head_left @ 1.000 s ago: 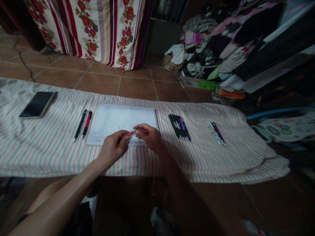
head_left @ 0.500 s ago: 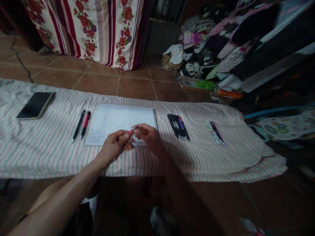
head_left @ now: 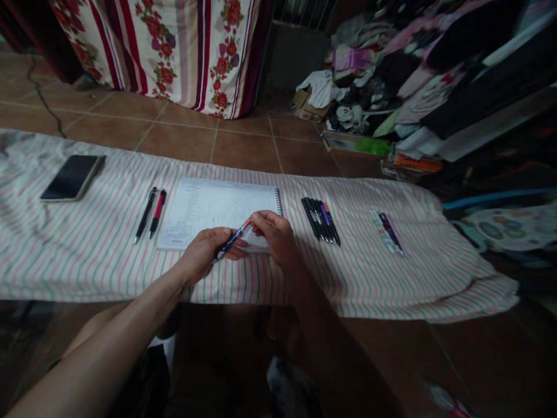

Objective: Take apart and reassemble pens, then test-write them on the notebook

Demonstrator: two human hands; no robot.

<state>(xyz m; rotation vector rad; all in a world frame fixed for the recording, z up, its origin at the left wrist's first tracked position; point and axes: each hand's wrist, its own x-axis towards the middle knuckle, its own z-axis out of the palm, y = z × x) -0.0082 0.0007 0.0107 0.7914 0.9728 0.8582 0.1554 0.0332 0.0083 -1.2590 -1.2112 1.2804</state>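
Observation:
My left hand (head_left: 204,253) and my right hand (head_left: 274,235) both grip one pen (head_left: 234,238) with a dark barrel and a red end, held slantwise just above the near edge of a spiral notebook (head_left: 217,209). The left fingers close round the dark lower part. The right fingertips pinch the red upper end. The notebook lies open on a striped cloth (head_left: 87,255) spread over the floor.
A black pen and a red pen (head_left: 151,213) lie left of the notebook, and a phone (head_left: 72,177) lies further left. Several pens (head_left: 321,220) lie in a row to the right, with a flat packet (head_left: 388,233) beyond. Clothes are piled at the back right.
More of the pen's dark barrel now shows between my hands, which have drawn slightly apart along it. The view has shifted a little.

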